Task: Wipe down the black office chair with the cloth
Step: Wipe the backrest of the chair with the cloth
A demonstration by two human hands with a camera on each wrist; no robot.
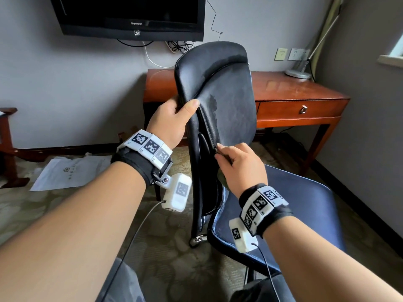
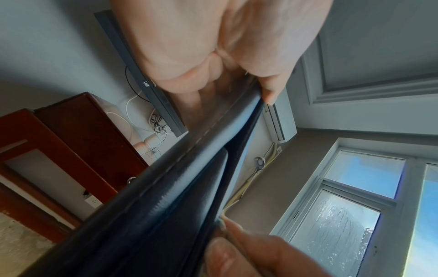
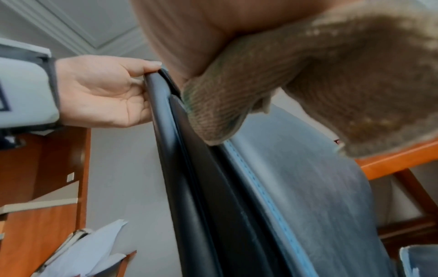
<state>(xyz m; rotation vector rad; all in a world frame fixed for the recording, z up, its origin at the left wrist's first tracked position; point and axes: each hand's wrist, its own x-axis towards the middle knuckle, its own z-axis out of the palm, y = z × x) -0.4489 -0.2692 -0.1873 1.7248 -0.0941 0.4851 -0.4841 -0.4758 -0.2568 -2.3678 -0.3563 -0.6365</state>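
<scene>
A: Left hand (image 1: 172,120) is clamped on the near edge of the chair (image 1: 226,101) back, thumb across the front face, fingers wrapped round behind.

B: And the left wrist view confirms it: the padded edge runs right through the curl of that hand, thumb tip on one side, fingers on the other.

A: Right hand (image 1: 239,164) sits lower down the same edge, just above the seat (image 1: 305,205). Fingers bunched round the cloth (image 3: 308,78).

B: In the right wrist view that cloth is a brownish ribbed wad, its front end pressed against the stitched seam of the backrest. From the head view you only catch a dark sliver of it under the palm.

A: So both hands are on the back, left high, right low, apart from each other, the chair edge between them.

B: The backrest stands upright in front of the desk (image 1: 305,92); there's a damp-looking patch on its face beside the left thumb.

A: TV (image 1: 128,16) on the wall above, lamp (image 1: 298,70) on the desk's far corner, papers (image 1: 69,171) on the floor at left.
</scene>
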